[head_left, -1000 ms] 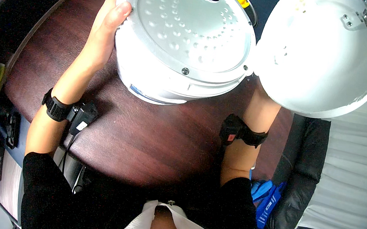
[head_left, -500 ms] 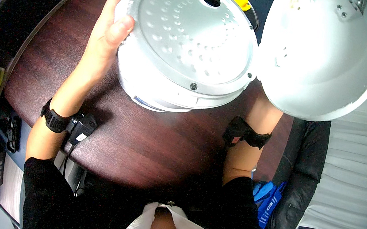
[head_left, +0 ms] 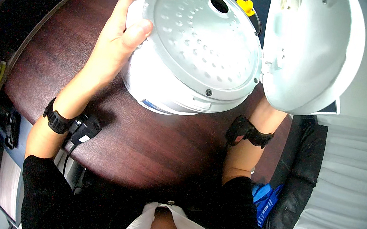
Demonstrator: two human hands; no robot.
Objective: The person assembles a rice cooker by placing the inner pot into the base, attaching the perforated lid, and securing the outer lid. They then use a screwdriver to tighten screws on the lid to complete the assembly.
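A white round appliance point(head_left: 164, 81), which looks like a rice cooker, is tilted over the table. Its top is a silvery dimpled metal plate point(head_left: 172, 32) with dark screws round the rim and an oval hole on the far side. My left hand point(head_left: 127, 30) grips its left side, thumb on the plate's edge and fingers wrapped behind. At its right a white domed cover point(head_left: 316, 53) stands up, hollow side facing the appliance, with small fittings inside. My right hand is hidden behind this cover; only the wrist and forearm point(head_left: 268, 115) show, so its fingers cannot be seen.
The dark brown wooden table point(head_left: 149, 152) lies under the appliance. Behind it are a yellow piece point(head_left: 245, 6) and a black cable. A black padded chair point(head_left: 299, 179) and a blue item point(head_left: 265, 202) are at the right. Black straps with small devices point(head_left: 86, 131) sit on both wrists.
The appliance has shifted slightly right together with my left hand. The domed cover has turned and moved left, showing more of its outer edge at the right.
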